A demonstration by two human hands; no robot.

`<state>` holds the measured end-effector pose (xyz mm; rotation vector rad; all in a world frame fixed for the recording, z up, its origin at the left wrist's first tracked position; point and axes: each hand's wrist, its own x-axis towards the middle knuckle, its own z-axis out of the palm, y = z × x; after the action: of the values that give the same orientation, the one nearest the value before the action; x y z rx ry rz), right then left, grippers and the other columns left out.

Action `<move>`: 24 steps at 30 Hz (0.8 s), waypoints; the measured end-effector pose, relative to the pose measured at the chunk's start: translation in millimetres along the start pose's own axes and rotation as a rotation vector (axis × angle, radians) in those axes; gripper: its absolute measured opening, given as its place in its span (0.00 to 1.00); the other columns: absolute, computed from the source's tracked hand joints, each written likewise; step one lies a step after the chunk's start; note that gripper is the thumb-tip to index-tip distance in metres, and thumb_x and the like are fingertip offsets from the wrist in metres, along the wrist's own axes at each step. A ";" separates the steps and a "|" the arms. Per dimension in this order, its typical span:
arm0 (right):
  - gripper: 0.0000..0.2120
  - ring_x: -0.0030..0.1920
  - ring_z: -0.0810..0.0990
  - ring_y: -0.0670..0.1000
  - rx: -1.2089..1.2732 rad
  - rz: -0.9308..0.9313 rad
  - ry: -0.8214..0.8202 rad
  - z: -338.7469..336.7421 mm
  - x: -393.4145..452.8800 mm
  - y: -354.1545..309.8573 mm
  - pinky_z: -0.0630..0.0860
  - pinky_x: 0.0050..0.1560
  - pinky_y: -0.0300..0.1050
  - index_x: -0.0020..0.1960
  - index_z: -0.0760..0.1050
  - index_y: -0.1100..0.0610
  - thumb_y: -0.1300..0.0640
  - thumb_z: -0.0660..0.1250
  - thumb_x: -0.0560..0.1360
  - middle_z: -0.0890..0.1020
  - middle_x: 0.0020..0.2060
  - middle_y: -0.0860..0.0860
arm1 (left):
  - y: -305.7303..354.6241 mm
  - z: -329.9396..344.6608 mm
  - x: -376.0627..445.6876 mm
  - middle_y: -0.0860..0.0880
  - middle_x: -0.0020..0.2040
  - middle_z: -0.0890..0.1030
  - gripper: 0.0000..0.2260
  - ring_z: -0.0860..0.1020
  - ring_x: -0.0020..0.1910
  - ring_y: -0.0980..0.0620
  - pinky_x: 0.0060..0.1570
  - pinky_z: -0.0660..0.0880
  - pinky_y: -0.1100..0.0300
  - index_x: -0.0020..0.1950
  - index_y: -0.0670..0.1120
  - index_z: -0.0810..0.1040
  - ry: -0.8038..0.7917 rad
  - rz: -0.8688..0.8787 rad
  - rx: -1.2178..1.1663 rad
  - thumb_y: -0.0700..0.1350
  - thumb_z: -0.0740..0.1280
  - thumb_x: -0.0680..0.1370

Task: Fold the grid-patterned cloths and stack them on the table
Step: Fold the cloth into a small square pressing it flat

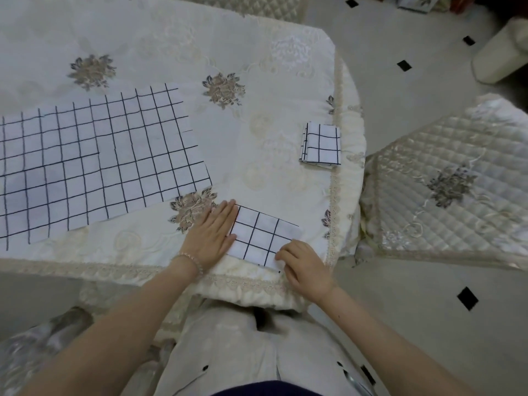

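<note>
At the table's near edge, the flat left hand point(213, 234) should pin the half-folded cloth point(261, 238) while the right hand point(304, 267), fingers curled pinching its near corner, folds squarely along the grid lines.

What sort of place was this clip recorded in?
Probably a home dining room: a table under an embroidered floral tablecloth, a quilted chair cushion beside it, and a tiled floor with small black diamond insets.

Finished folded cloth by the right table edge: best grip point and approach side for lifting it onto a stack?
Probably pinch the small folded cloth at its left edge, coming from the table's middle. The layered fold lines show there, so a pinch likely catches all layers. Its right side lies close to the table's trimmed edge.
</note>
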<state>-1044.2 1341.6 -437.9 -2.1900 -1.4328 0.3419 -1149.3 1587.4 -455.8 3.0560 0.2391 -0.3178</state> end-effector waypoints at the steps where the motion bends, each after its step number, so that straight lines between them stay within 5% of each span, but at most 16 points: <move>1: 0.09 0.45 0.72 0.52 -0.030 0.021 0.037 2.0 0.7 -3.5 0.67 0.54 0.43 0.45 0.76 0.59 0.64 0.60 0.69 0.78 0.42 0.52 | 1.2 -0.1 -0.1 0.47 0.77 0.54 0.27 0.51 0.76 0.50 0.73 0.52 0.48 0.77 0.43 0.52 0.001 -0.002 -0.018 0.56 0.44 0.81; 4: 0.12 0.47 0.77 0.55 -0.105 0.128 0.139 14.5 21.6 -28.5 0.69 0.53 0.51 0.50 0.78 0.58 0.60 0.59 0.71 0.79 0.46 0.52 | 3.7 -2.8 -1.5 0.46 0.77 0.55 0.28 0.53 0.76 0.50 0.72 0.54 0.47 0.77 0.42 0.54 0.001 -0.011 -0.052 0.55 0.46 0.81; 6: 0.19 0.58 0.76 0.57 -0.132 0.229 0.124 29.8 57.0 -53.2 0.68 0.61 0.54 0.61 0.75 0.60 0.57 0.57 0.73 0.79 0.58 0.55 | 4.0 -4.8 -0.7 0.45 0.77 0.56 0.28 0.54 0.76 0.49 0.72 0.55 0.47 0.76 0.41 0.55 0.003 0.001 -0.062 0.54 0.46 0.80; 10: 0.28 0.75 0.59 0.53 -0.191 0.381 -0.003 61.3 108.5 -74.9 0.50 0.73 0.52 0.76 0.59 0.59 0.48 0.48 0.79 0.63 0.74 0.54 | 5.8 -3.3 0.2 0.44 0.76 0.58 0.28 0.54 0.75 0.48 0.71 0.53 0.47 0.76 0.40 0.55 0.008 0.010 -0.071 0.51 0.50 0.78; 18: 0.29 0.77 0.47 0.48 -0.237 0.530 0.001 43.4 44.0 -22.2 0.45 0.76 0.46 0.78 0.49 0.58 0.46 0.45 0.81 0.52 0.78 0.51 | -0.6 -1.3 0.7 0.43 0.77 0.54 0.29 0.52 0.76 0.47 0.72 0.55 0.46 0.76 0.40 0.53 -0.045 0.017 -0.035 0.56 0.47 0.80; 24: 0.30 0.77 0.51 0.51 -0.260 0.591 -0.052 18.4 26.7 -16.7 0.46 0.76 0.49 0.78 0.51 0.60 0.46 0.44 0.79 0.53 0.77 0.53 | 5.2 -16.5 2.6 0.43 0.76 0.57 0.30 0.58 0.75 0.46 0.71 0.53 0.46 0.75 0.40 0.53 -0.116 -0.037 -0.017 0.56 0.42 0.79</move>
<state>-1054.7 1376.1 -442.9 -2.8156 -0.8589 0.4313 -1142.7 1583.8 -440.0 3.0061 0.2912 -0.4904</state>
